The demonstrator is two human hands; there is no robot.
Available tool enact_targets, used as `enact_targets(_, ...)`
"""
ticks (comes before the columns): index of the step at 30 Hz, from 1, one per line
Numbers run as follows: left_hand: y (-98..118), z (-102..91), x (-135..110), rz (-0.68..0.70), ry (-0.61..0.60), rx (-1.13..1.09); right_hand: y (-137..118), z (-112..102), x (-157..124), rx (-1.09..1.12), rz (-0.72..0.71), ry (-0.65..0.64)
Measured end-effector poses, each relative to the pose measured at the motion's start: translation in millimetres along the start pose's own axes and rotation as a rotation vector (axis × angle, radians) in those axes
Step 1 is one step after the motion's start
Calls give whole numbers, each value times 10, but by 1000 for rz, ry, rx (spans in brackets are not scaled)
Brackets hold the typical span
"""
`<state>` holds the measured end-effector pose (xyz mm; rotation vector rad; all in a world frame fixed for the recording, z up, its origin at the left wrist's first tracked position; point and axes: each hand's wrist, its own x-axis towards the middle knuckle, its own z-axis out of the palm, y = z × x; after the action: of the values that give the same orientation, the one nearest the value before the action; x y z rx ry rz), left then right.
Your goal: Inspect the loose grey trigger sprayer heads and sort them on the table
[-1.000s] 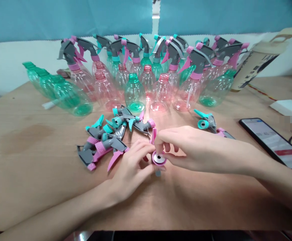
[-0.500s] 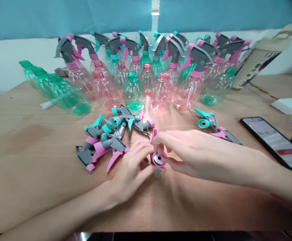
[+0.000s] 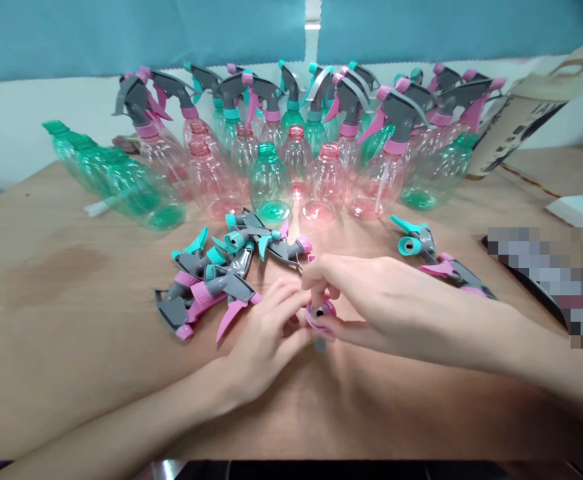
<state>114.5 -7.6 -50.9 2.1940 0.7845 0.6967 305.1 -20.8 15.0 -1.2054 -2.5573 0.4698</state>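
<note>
Between my hands is a pink and grey spray trigger head (image 3: 313,321), its round collar facing up with a white disc and dark hole inside. My left hand (image 3: 275,327) is closed around its left side. The bent fingers of my right hand (image 3: 354,293) pinch at the collar's rim and opening, hiding part of it. Left of my hands lies a pile of loose trigger heads (image 3: 229,283), teal, pink and grey. Two more loose trigger heads, a teal one (image 3: 418,243) and a pink one (image 3: 454,273), lie beyond my right forearm.
Across the back stand green and pink spray bottles (image 3: 270,187), many with trigger heads on. Several green bottles (image 3: 144,190) line the left. A phone (image 3: 526,280), partly blurred out, lies right, near a white box (image 3: 579,210). A cream tumbler (image 3: 521,113) leans behind.
My right fingers have moved in over the collar and now cover more of its white disc. My left hand keeps its hold. The view has shifted slightly.
</note>
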Motion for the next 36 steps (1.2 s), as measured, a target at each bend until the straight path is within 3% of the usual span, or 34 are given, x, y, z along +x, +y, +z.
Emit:
enact_targets(10,29,-17,21,69,-2,74,44,-82,-83,5,-2,-78)
enact_targets(22,-44,-2,-6,14,26,1,4,73,40,19,20,70)
enact_targets(29,16,-14,22,40,18,26,51,-67,-67,9,4,-10)
enact_targets(36,-29,13,20,74,60,52,47,-22,-66,41,-39,-43)
